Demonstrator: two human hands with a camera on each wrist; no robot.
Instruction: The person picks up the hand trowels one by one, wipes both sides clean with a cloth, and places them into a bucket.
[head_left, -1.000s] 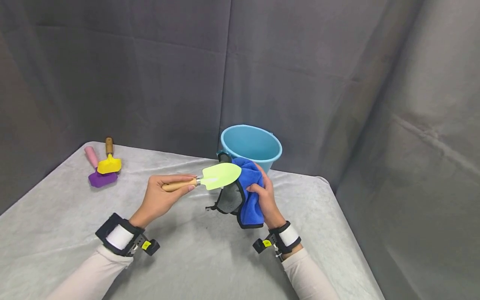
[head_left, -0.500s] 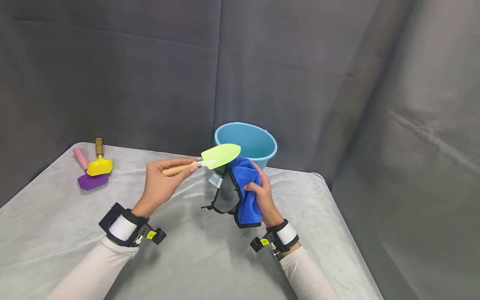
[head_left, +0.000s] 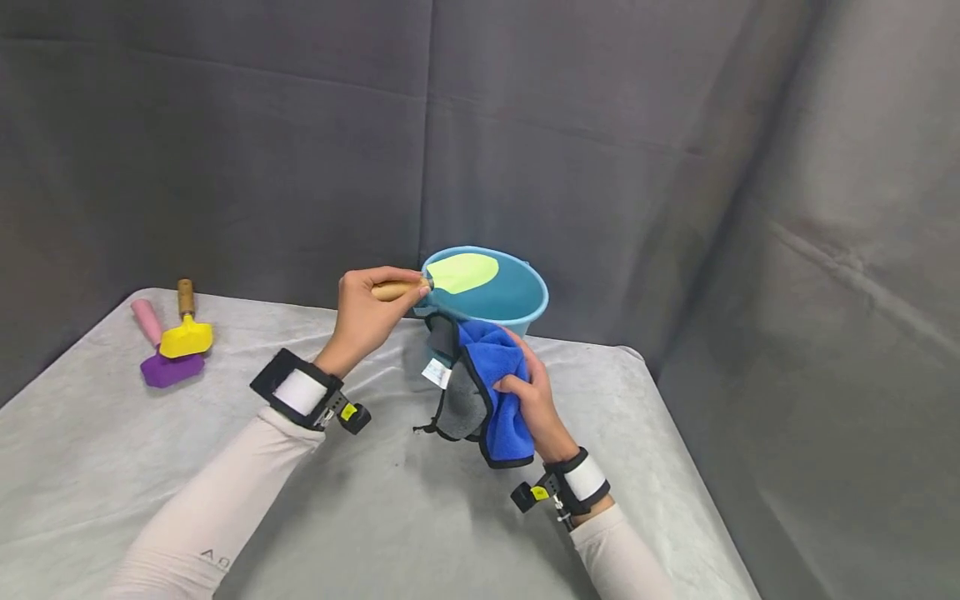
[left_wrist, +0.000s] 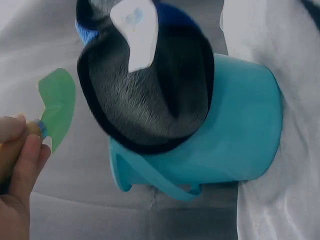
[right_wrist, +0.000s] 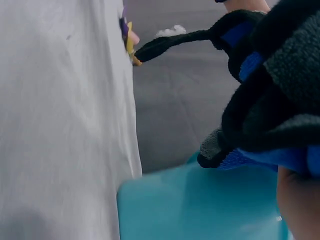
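Note:
My left hand (head_left: 371, 312) pinches the wooden handle of a hand trowel (head_left: 467, 272) with a pale green blade. In the head view the blade overlaps the mouth of a light blue bucket (head_left: 498, 312); in the left wrist view the trowel (left_wrist: 60, 102) is beside the bucket's (left_wrist: 245, 120) rim. My right hand (head_left: 536, 400) grips a bunched cloth (head_left: 504, 383), blue on one side and grey on the other, with black edging. A white label (head_left: 437, 373) hangs from it. The cloth is in front of the bucket, hiding part of its near side.
At the far left of the grey-covered table (head_left: 360, 517) lie a yellow rake-like trowel (head_left: 186, 337) with a wooden handle and a purple one (head_left: 171, 369) with a pink handle, overlapping. Grey curtains (head_left: 225, 167) stand behind and to the right.
My left hand has raised the trowel and carried it forward and right, from over the cloth to the bucket's mouth. My right hand keeps holding the cloth in about the same place.

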